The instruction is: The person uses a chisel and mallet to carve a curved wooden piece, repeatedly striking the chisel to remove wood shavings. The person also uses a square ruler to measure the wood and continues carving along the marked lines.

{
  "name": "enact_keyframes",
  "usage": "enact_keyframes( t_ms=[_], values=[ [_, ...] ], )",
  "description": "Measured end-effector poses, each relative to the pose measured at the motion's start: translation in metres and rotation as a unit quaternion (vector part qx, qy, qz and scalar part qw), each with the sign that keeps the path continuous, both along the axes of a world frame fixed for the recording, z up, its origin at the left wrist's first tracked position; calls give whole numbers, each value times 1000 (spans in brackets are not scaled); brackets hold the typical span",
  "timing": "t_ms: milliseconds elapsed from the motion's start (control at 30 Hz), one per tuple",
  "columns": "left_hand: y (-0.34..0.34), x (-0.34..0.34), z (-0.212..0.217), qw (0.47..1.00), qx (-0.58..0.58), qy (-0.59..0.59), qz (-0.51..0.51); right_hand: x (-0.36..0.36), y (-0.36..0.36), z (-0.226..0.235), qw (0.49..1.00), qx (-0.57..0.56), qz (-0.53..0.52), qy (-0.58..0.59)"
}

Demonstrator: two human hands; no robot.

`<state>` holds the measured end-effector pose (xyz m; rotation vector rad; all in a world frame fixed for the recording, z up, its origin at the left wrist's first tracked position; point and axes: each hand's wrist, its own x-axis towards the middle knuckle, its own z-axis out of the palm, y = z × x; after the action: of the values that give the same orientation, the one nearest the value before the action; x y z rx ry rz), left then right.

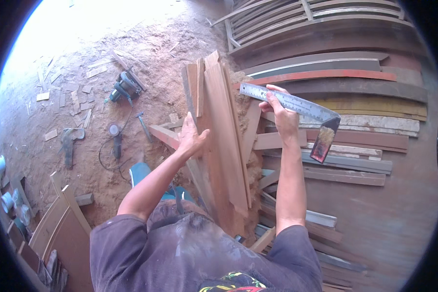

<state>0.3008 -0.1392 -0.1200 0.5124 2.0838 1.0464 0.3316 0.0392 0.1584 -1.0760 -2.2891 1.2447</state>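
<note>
Long brown wooden boards [224,126] lie side by side in front of me, running away from my body. My left hand [192,137] rests at their left side, fingers stretched out and thumb apart, beside a narrow dark strip of wood [188,90]. Raised over the right side of the boards, my right hand [282,111] grips a try square [309,108] by its metal ruler blade. The blade slants across the view, and its dark, worn stock [325,138] hangs at the right end. A shorter strip [200,87] lies on the boards' far end.
A circular saw [125,87], an angle grinder [116,138] with a cord, a hammer [143,127] and scattered offcuts [75,102] lie on the sawdust-covered ground to the left. Stacked planks [345,90] fill the right side. Curved panels [65,228] stand at lower left.
</note>
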Motion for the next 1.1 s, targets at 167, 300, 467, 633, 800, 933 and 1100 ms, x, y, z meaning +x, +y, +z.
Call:
enact_keyframes(
  t_ms=[167, 300, 467, 633, 800, 933, 1100],
  values=[
    [33, 2, 12, 995, 12, -101, -24, -61, 33, -25, 1000, -3, 13, -23],
    [35, 1, 12, 995, 15, -95, -39, -91, 53, -42, 998, -17, 23, -57],
    [29, 1, 2, 996, -9, -20, -89, -112, 61, -54, 997, -15, 21, -77],
    [27, 9, -8, 996, 13, 25, -82, -121, 76, -63, 995, -50, 38, -83],
    [25, 6, -6, 996, 30, 2, -82, -132, 83, -58, 992, -82, 33, -90],
    [24, 5, 0, 996, 50, -25, -70, -137, 88, -55, 989, -101, 31, -100],
    [23, 6, -3, 995, 55, -8, -82, -130, 94, -56, 990, -104, 33, -94]
  ],
)
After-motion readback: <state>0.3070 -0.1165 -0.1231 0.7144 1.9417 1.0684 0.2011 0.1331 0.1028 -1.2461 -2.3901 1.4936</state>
